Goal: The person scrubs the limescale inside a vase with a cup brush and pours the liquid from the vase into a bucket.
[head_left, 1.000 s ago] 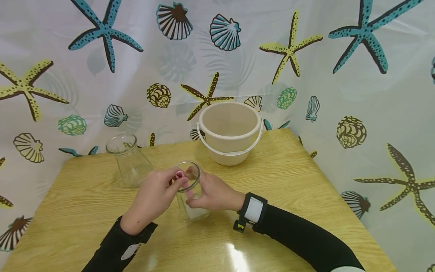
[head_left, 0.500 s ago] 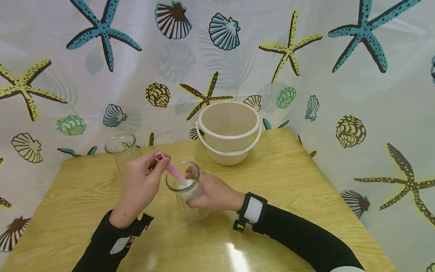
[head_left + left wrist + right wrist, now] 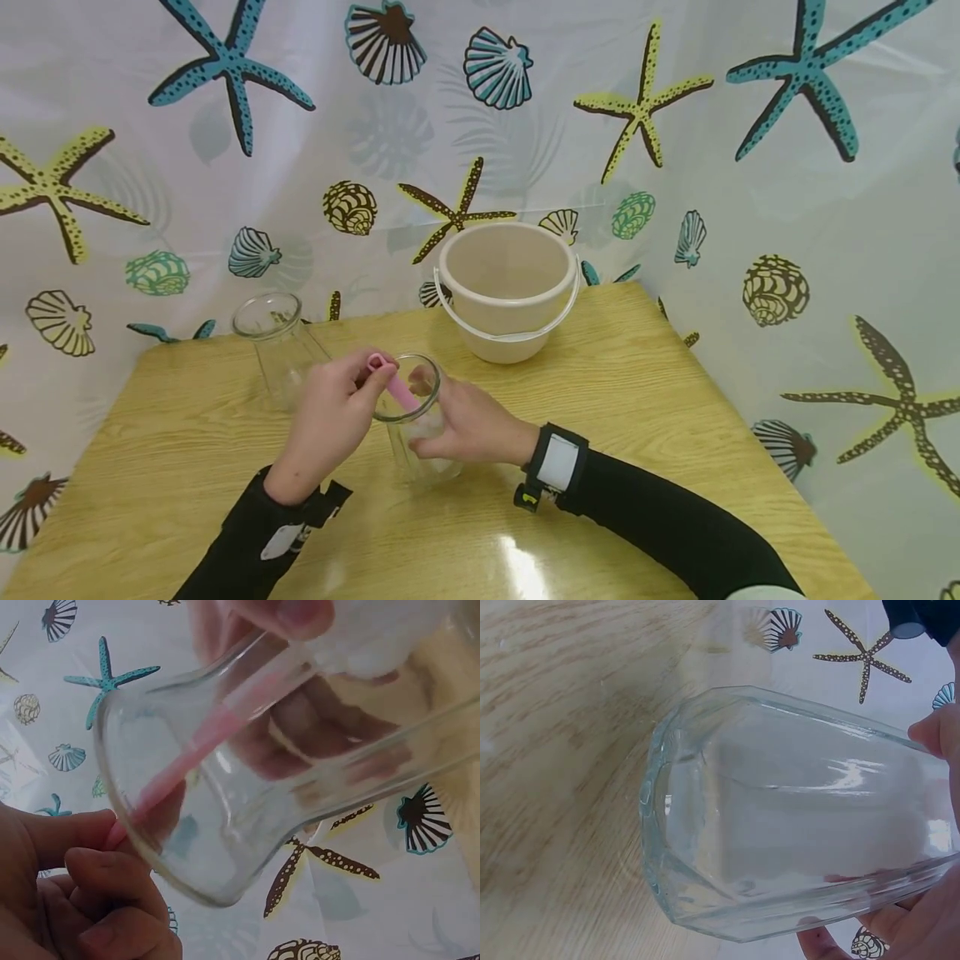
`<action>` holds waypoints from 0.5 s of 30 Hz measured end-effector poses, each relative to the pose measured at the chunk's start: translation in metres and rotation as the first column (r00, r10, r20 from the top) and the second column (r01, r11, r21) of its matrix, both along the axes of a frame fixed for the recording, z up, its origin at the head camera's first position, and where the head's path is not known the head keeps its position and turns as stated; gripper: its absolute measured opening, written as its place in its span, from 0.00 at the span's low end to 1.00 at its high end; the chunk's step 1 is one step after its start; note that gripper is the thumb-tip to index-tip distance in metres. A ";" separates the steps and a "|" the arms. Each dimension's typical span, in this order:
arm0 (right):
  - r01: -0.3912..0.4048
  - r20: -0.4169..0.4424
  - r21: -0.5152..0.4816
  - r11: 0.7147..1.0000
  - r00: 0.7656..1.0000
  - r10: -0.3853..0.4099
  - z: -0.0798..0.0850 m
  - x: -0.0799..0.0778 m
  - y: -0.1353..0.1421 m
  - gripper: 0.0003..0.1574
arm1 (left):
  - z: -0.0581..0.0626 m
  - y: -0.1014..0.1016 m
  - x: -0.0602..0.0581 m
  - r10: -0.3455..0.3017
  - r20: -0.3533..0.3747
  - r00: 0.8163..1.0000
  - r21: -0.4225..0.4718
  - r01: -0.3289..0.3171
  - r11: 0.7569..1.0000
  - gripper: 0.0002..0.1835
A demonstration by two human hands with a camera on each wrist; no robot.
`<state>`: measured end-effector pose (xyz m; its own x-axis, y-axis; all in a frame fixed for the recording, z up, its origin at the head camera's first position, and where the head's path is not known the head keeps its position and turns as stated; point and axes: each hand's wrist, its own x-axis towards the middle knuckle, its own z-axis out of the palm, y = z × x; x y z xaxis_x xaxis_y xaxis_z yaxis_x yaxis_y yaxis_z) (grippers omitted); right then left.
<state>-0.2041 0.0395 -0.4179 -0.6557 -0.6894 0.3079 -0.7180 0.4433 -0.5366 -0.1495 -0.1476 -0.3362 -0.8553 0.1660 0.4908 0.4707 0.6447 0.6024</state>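
Note:
My left hand (image 3: 330,417) pinches the looped end of a pink-handled bottle brush (image 3: 403,395). The brush slants through the mouth of a clear glass jar (image 3: 427,472); its white head (image 3: 367,649) lies inside, blurred by the glass. My right hand (image 3: 480,425) grips the jar around its side, thumb in front and fingers behind. In the right wrist view, the faceted base of the jar (image 3: 780,817) shows close up near the wooden table. The left wrist view shows the fingers of my left hand (image 3: 112,900) just outside the rim.
A second clear glass jar (image 3: 281,354) stands at the back left, partly behind my left hand. The cream bucket (image 3: 510,323) with its wire handle is at the back of the wooden table (image 3: 622,433). A patterned curtain (image 3: 285,183) hangs behind and to the right.
My left hand drew the brush up and left, bringing its white head near the rim, then moved it back down into the jar. My right hand and the jar have hardly moved.

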 end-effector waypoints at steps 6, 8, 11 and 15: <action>-0.014 -0.017 0.007 1.000 1.000 0.014 0.001 0.000 0.000 0.51 | -0.007 0.008 0.001 -0.076 0.076 0.994 -0.124 0.085 0.989 0.05; -0.015 -0.022 0.004 1.000 1.000 0.015 0.000 0.000 0.001 0.50 | -0.006 0.009 0.002 -0.078 0.077 0.994 -0.154 0.089 0.984 0.04; -0.013 -0.029 0.000 1.000 1.000 0.013 0.000 0.000 0.001 0.49 | -0.004 0.010 0.002 -0.091 0.073 0.993 -0.180 0.103 0.978 0.03; -0.011 -0.026 0.000 1.000 1.000 0.011 0.000 0.000 0.002 0.49 | -0.003 0.010 0.000 -0.121 0.054 0.991 -0.170 0.128 0.977 0.05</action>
<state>-0.2036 0.0412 -0.4175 -0.6397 -0.6966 0.3248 -0.7368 0.4354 -0.5173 -0.1492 -0.1378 -0.3391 -0.8422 0.3517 0.4087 0.5301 0.6786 0.5084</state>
